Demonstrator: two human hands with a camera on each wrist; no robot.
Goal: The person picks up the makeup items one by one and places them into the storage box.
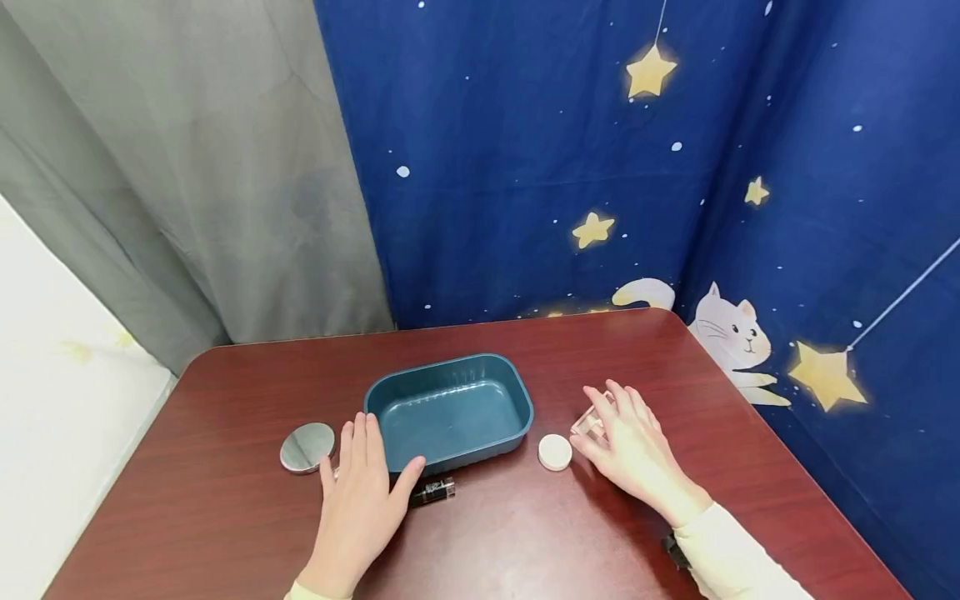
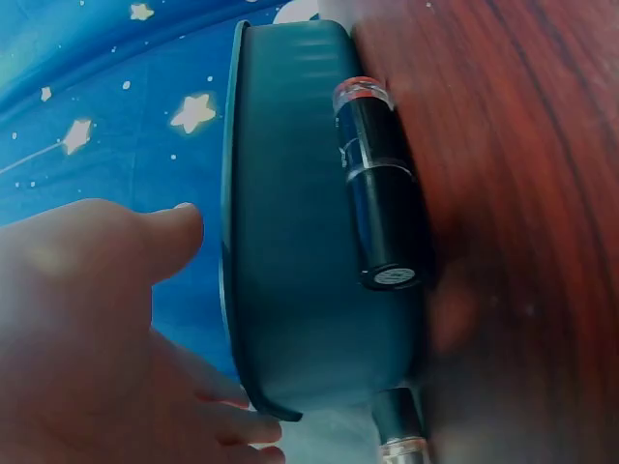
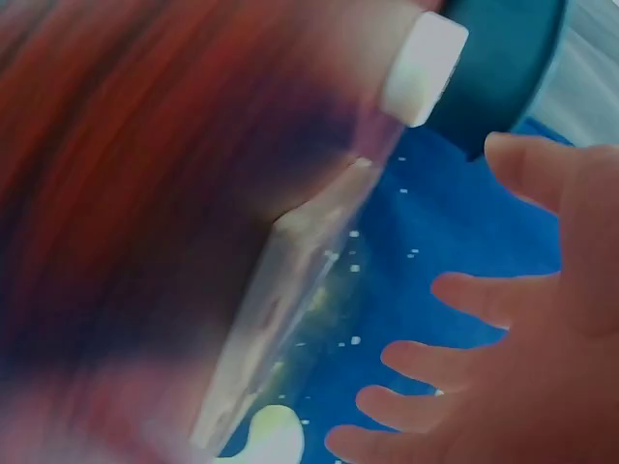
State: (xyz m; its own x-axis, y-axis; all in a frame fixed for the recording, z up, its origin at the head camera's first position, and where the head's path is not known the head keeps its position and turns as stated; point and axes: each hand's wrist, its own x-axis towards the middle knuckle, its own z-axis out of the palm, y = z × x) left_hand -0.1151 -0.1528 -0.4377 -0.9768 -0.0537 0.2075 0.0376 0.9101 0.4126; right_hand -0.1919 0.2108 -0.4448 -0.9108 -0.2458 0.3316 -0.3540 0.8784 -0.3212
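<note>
A dark teal rectangular plastic bin [image 1: 450, 417] sits on the table. My left hand [image 1: 356, 492], its fingers spread, is at the bin's near left corner and partly covers a black lipstick tube [image 1: 435, 490]. In the left wrist view, that lipstick [image 2: 377, 184] lies along the bin's side wall, and a second small tube [image 2: 398, 416] shows below the bin. My right hand [image 1: 633, 450] is spread over a flat, clear-edged case [image 1: 590, 425], mostly hidden under the fingers. The right wrist view shows the case [image 3: 280, 290] edge-on, apart from the outstretched fingertips.
A small round white container [image 1: 555, 452] stands between the bin and my right hand. Left of my left hand lies a round silver disc [image 1: 307, 447] with a reflective top. Grey and blue star-patterned curtains [image 1: 525, 167] hang behind the reddish-brown table [image 1: 247, 392].
</note>
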